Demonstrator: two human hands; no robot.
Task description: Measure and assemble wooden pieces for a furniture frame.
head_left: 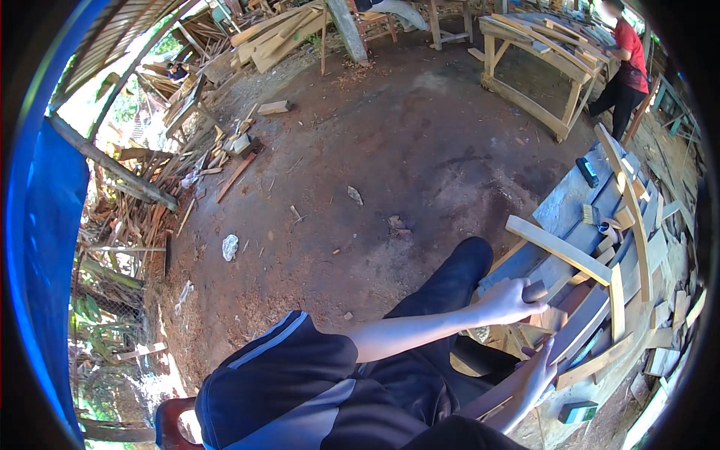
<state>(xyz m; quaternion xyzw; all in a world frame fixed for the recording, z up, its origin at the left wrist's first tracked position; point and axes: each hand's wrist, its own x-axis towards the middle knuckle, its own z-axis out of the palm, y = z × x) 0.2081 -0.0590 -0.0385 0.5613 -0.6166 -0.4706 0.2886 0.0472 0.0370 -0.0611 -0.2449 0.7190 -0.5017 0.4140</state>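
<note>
Left hand (507,301) gripping block (535,291) — small, dark

Daylight glares from eight to eleven o'clock; the floor (420,150) lies mostly shaded; the dark-rimmed fisheye edge curves, apparently soft.

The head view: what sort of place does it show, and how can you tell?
Probably a woodworking shop: planks lie piled at the back, a wooden workbench stands at the upper right, and a brush lies nearer.

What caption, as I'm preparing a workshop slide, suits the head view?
Hands at work: the left hand grips a small dark block; the right hand holds a long brown board.
</note>
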